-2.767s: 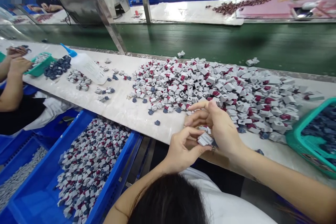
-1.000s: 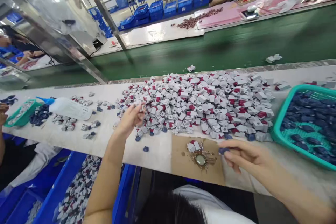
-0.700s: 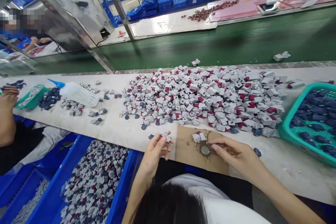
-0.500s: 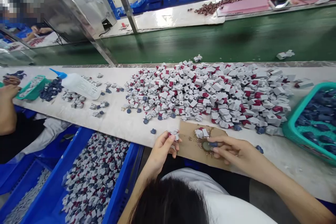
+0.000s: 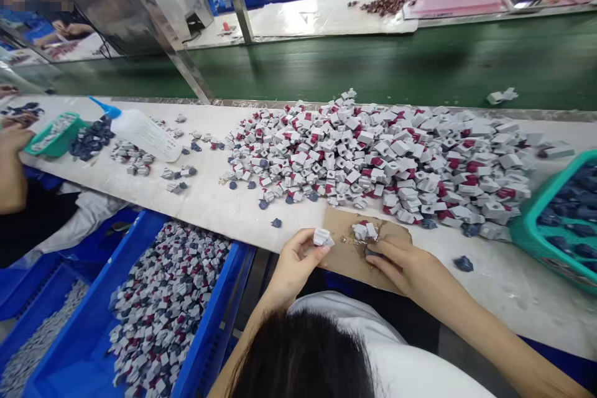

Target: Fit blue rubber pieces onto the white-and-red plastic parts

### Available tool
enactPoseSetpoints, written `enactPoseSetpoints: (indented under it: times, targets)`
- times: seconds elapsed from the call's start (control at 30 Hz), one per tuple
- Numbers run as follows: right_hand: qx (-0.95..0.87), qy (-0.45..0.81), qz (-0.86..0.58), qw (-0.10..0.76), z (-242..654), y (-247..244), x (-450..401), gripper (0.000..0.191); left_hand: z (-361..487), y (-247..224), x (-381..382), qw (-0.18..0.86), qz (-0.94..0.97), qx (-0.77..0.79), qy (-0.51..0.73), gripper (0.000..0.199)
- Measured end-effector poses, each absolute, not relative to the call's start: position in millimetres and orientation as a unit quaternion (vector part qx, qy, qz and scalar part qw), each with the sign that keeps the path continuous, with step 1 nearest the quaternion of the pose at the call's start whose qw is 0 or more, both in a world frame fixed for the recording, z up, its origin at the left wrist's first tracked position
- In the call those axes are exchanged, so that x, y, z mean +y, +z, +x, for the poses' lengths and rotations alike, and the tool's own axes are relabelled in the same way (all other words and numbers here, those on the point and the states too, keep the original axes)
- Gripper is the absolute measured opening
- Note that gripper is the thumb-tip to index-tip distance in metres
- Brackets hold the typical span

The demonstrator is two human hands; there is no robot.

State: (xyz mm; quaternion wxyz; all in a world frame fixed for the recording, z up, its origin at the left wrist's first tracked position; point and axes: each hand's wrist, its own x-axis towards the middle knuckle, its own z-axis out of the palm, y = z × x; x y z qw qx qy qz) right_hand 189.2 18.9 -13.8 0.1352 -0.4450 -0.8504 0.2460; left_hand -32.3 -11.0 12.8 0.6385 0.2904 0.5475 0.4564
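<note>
My left hand [image 5: 298,258] pinches a small light-grey plastic piece [image 5: 323,237] just off the left edge of a brown cardboard sheet [image 5: 339,224]. Over the cardboard, my right hand [image 5: 396,258] is closed on a small dark-blue plastic piece [image 5: 373,253], mostly covered by the fingers. It is low at a wet, shiny patch, but whether it touches the surface I cannot tell. Another grey-white piece [image 5: 364,231] lies on the cardboard beside the right fingertips. Behind both hands spreads a big heap of grey-and-dark-red pieces [image 5: 354,155].
A teal basket [image 5: 525,224] of dark-blue parts stands at right. A blue bin [image 5: 224,298] of assembled pieces sits below left. A white bottle [image 5: 147,135] lies on the table by a green tray [image 5: 51,143]. A co-worker's arm [image 5: 10,174] shows at far left; a green conveyor [image 5: 373,68] runs behind.
My right hand has lowered the dark-blue piece toward the wet patch, hiding more of it. My left hand has turned so its grey piece shows more fully. The view has shifted slightly.
</note>
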Motion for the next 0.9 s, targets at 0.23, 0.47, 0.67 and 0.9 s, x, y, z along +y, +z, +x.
enactPoseSetpoints:
  times: [0.23, 0.47, 0.67, 0.9]
  targets:
    - [-0.835, 0.299, -0.439, 0.148, 189, -3, 18, 0.031, -28, 14, -17, 0.624, 0.271, 0.535, 0.500, 0.030]
    - [-0.643, 0.477, -0.491, 0.342, 159, 51, 20, 0.028, -21, 31, -20, 0.645, 0.315, 0.509, 0.475, 0.029]
    - [-0.612, 0.542, -0.467, 0.336, 144, 49, 19, 0.028, -21, 37, -22, 0.645, 0.334, 0.504, 0.468, 0.030]
    - [-0.643, 0.565, -0.434, 0.282, 144, 49, 19, 0.022, -22, 31, -25, 0.610, 0.405, 0.508, 0.453, 0.026]
